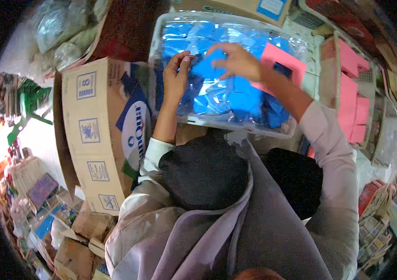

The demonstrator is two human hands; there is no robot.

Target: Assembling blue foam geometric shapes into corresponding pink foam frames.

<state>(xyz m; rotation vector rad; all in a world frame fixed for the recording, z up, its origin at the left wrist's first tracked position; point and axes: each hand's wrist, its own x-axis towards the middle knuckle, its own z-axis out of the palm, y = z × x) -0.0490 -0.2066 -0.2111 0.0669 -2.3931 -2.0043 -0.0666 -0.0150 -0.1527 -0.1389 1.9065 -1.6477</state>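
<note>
A white plastic crate (155, 37) holds several flat blue pieces (245, 95) in clear, shiny plastic wrapping. Over its left part is my left hand (176, 74), thumb and fingertips drawn together; whatever they pinch is too small to tell. My right hand (238, 60) reaches over the middle, slightly blurred, thumb and fingers around a matte blue piece (211, 64). A pink sheet (294, 66) with a dark rectangular opening lies over the crate's right side, partly behind my right forearm.
A tall cardboard box (91, 135) stands close on the left. Right of the crate, another container (331, 70) holds pink pieces (348, 107). A carton (236, 7) sits behind the crate. Bagged goods (63, 35) fill the far left; cardboard boxes (74, 256) lie at lower left.
</note>
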